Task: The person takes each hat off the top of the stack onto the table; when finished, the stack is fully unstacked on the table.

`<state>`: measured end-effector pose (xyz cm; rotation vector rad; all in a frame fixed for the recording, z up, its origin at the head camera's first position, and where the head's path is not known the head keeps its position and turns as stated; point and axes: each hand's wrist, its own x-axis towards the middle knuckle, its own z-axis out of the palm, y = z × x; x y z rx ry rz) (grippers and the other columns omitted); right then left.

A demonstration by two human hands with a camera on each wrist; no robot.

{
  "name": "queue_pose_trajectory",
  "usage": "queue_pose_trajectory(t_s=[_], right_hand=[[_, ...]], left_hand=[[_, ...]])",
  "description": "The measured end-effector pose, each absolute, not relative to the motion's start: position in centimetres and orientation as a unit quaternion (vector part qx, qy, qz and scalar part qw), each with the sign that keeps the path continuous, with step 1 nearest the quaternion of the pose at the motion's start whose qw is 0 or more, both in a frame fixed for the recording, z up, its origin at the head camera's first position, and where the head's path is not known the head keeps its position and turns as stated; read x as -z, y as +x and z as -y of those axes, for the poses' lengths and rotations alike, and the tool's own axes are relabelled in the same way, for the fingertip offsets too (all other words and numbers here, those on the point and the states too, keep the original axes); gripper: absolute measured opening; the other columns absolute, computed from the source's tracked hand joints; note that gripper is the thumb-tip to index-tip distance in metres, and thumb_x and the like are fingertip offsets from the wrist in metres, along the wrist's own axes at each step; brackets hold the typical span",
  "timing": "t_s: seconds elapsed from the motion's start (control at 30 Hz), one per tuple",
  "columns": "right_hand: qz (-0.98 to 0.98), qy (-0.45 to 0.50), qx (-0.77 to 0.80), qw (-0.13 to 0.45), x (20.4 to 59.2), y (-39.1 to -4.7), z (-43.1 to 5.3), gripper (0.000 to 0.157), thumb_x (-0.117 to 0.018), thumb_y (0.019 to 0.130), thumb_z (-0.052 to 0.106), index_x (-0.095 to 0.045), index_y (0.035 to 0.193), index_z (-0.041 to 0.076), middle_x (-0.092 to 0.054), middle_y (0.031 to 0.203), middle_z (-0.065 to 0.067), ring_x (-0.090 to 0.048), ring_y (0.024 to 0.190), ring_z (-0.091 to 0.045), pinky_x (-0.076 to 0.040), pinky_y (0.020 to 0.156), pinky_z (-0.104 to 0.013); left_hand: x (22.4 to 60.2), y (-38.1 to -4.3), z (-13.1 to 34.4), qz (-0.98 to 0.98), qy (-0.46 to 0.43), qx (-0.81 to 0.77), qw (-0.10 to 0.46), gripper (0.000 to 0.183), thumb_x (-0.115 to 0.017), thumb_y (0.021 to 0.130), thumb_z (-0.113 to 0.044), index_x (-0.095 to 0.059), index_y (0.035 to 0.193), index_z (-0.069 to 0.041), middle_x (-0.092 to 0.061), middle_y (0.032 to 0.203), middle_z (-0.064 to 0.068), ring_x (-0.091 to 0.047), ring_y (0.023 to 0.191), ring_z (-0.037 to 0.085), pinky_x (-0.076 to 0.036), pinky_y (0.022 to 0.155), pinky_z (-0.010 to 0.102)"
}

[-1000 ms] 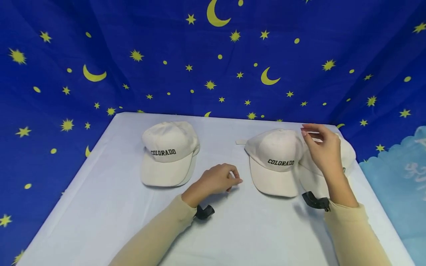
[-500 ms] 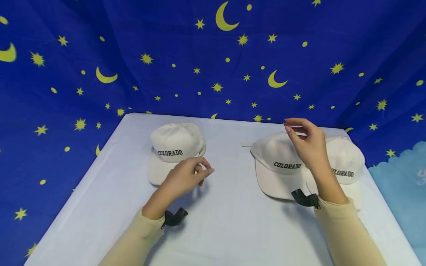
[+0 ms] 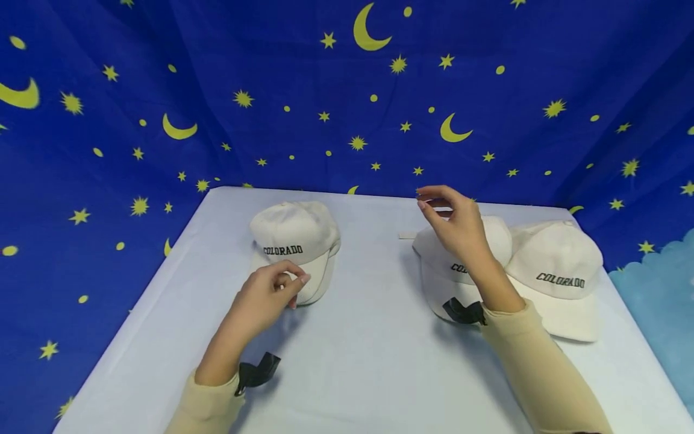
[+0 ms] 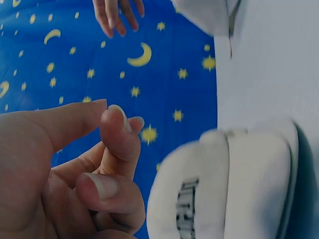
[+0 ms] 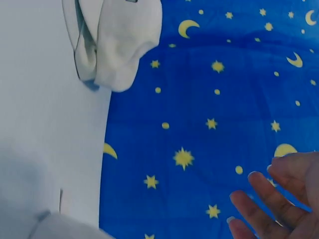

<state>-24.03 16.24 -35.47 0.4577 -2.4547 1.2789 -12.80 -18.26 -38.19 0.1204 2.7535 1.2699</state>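
My left hand (image 3: 265, 295) hovers at the front of a white baseball cap (image 3: 293, 229) lettered COLORADO, overlapping its brim in the head view. Under that brim shows a second brim, as of another cap nested below. Loosely bent fingers (image 4: 119, 142) with nothing between them show in the left wrist view. My right hand (image 3: 458, 226) is raised over a second COLORADO cap (image 3: 431, 247), hiding part of its crown and lettering. It holds nothing, its fingers (image 5: 264, 191) loosely spread in the right wrist view. Overlapping that one stands another COLORADO cap (image 3: 558, 259) at the right.
The caps stand on a table with a white cloth (image 3: 358, 361). Behind it hangs a blue curtain (image 3: 303, 72) with yellow moons and stars. A light blue cloth (image 3: 656, 301) lies past the right edge. A strap (image 3: 406, 235) sticks out left of the middle cap.
My left hand has moved left from mid-table to the left cap's brim. My right hand has moved left, from over the right cap to over the middle one. The caps stay put.
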Motion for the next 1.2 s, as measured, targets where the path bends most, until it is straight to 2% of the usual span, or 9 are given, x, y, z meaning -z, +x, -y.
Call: queue_pose_trajectory(t_s=[0.13,0.27,0.53,0.67,0.83,1.0,1.2], right_hand=[[0.859,0.175,-0.458,0.147,35.7,-24.5,-14.6,0.027,-0.068,0.101,0.022,-0.07,0.124,0.009,-0.072,0.12,-0.005,-0.069,0.106,-0.021,-0.056,0.09,-0.045],[0.856,0.191,-0.459,0.14,35.7,-24.8,-13.2,0.025,-0.067,0.101,0.021,-0.07,0.124,0.011,-0.072,0.119,-0.005,-0.069,0.106,-0.021,-0.055,0.091,-0.046],[0.848,0.223,-0.464,0.124,35.7,-25.7,-9.7,0.024,-0.067,0.101,0.023,-0.071,0.123,0.014,-0.073,0.117,-0.001,-0.068,0.106,-0.018,-0.055,0.091,-0.042],[0.855,0.23,-0.452,0.107,36.0,-26.3,-7.8,0.025,-0.066,0.101,0.026,-0.071,0.124,0.016,-0.072,0.116,0.001,-0.069,0.106,-0.016,-0.055,0.09,-0.042],[0.865,0.244,-0.432,0.074,36.4,-26.8,-5.6,0.026,-0.066,0.102,0.027,-0.07,0.126,0.017,-0.071,0.118,0.002,-0.067,0.109,-0.017,-0.055,0.092,-0.043],[0.874,0.256,-0.41,0.053,37.1,-27.3,-4.0,0.027,-0.065,0.102,0.029,-0.069,0.127,0.018,-0.069,0.123,0.001,-0.066,0.113,-0.021,-0.054,0.093,-0.048],[0.884,0.263,-0.385,0.032,38.0,-28.1,-2.8,0.03,-0.065,0.102,0.03,-0.068,0.13,0.018,-0.069,0.123,0.0,-0.065,0.114,-0.02,-0.054,0.093,-0.046]], left_hand=[[38.9,-12.4,20.1,-0.887,0.034,-0.458,0.047,0.026,-0.064,0.102,-0.036,-0.068,0.108,-0.011,-0.063,0.062,0.001,-0.042,0.049,0.018,-0.034,0.046,0.03],[39.4,-11.5,21.8,-0.868,0.018,-0.495,0.043,0.032,-0.063,0.103,-0.037,-0.067,0.111,-0.006,-0.063,0.064,0.004,-0.038,0.047,0.014,-0.032,0.043,0.029],[40.9,-10.2,25.6,-0.854,-0.058,-0.517,0.002,0.036,-0.061,0.104,-0.033,-0.066,0.116,0.0,-0.065,0.069,0.008,-0.046,0.048,0.015,-0.037,0.044,0.03],[41.9,-10.5,26.4,-0.872,-0.091,-0.481,-0.014,0.036,-0.06,0.104,-0.037,-0.066,0.116,-0.003,-0.067,0.072,0.007,-0.047,0.049,0.016,-0.038,0.046,0.031],[43.0,-11.0,26.6,-0.901,-0.12,-0.416,-0.013,0.03,-0.06,0.104,-0.038,-0.067,0.114,-0.011,-0.07,0.074,0.001,-0.046,0.054,0.018,-0.038,0.052,0.032],[43.2,-11.2,26.5,-0.902,-0.118,-0.416,-0.01,0.028,-0.06,0.104,-0.035,-0.067,0.115,-0.009,-0.07,0.075,0.0,-0.048,0.056,0.019,-0.038,0.055,0.033],[43.6,-11.4,26.8,-0.908,-0.132,-0.397,0.015,0.035,-0.058,0.105,-0.04,-0.066,0.116,-0.008,-0.07,0.073,-0.003,-0.046,0.059,0.02,-0.037,0.059,0.036]])
